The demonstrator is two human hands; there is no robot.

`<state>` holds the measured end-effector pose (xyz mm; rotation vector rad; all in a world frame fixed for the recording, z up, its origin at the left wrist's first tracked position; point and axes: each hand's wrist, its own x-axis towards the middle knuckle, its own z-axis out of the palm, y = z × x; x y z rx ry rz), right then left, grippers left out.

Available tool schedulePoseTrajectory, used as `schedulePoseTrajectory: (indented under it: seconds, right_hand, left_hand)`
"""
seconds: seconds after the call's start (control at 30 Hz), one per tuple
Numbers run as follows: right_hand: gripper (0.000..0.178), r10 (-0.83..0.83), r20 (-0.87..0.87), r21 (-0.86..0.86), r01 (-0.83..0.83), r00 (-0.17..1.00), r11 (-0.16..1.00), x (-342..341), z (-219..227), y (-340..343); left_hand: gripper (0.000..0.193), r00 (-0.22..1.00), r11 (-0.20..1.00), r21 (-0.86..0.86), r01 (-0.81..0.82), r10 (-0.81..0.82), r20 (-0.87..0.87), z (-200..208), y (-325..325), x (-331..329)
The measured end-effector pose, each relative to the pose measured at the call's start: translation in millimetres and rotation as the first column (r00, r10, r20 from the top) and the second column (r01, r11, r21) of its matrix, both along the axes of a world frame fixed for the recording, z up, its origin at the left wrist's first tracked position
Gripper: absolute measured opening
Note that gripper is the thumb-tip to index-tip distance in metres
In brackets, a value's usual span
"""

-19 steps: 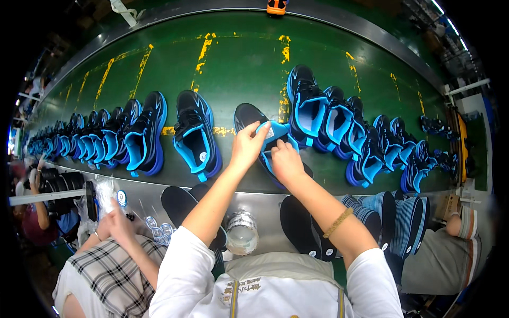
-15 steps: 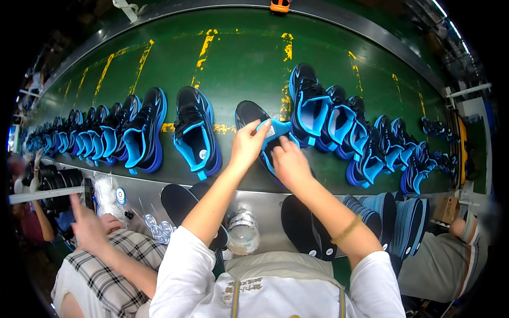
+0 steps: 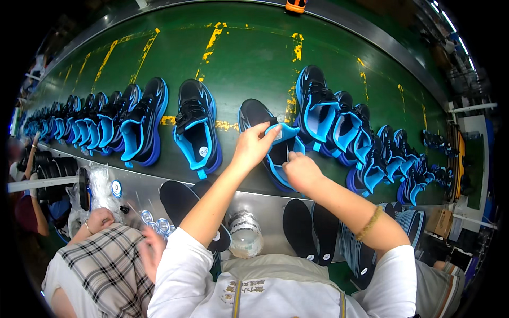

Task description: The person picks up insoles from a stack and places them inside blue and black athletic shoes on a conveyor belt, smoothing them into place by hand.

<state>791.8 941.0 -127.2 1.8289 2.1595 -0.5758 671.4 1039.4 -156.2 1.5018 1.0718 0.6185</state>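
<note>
Black sneaker with bright-blue lining (image 3: 279, 155) is resting on the green bench (image 3: 254, 58), its toe pointing to eleven o'clock. The left hand (image 3: 254, 145) is pinching its pale-blue tongue between thumb and fingers. The right hand (image 3: 302, 172) is curling loosely at the shoe's opening, around four o'clock; whether it is gripping anything, I cannot tell. A matching black-and-blue sneaker (image 3: 196, 111) is sitting at nine o'clock, and flat black insoles (image 3: 297, 227) are lying at five.
</note>
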Motion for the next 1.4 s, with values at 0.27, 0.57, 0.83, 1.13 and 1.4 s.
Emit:
schedulePoseTrajectory:
  seconds: [0.27,0.57,0.83,1.13,1.4]
  right_hand:
    - [0.01,0.113,-0.162,0.169,-0.086,0.98,0.982,8.6,-0.2,-1.3]
    - [0.01,0.109,-0.163,0.446,-0.025,0.981,0.895,8.9,-50.2,13.3]
    - [0.014,0.136,-0.083,0.059,-0.131,0.987,0.99,13.0,-37.9,7.1]
    - [0.021,0.146,-0.004,0.1,-0.145,0.989,0.984,15.0,-44.2,6.1]
    - [0.028,0.386,0.223,-0.361,-0.292,0.895,0.886,8.2,-48.0,27.1]
  left_hand:
    - [0.034,0.997,1.0,0.009,-0.022,0.023,-0.076,-4.5,-2.2,2.4]
    - [0.033,0.999,1.0,0.002,0.0,0.0,-0.043,6.3,-4.9,9.2]
    - [0.033,0.997,1.0,-0.014,0.001,-0.002,-0.073,1.2,-11.4,8.3]
    - [0.032,0.995,1.0,-0.011,0.019,-0.02,-0.102,5.2,-12.8,11.9]
    - [0.028,0.998,0.997,-0.067,0.041,-0.045,-0.049,1.2,-9.0,9.5]
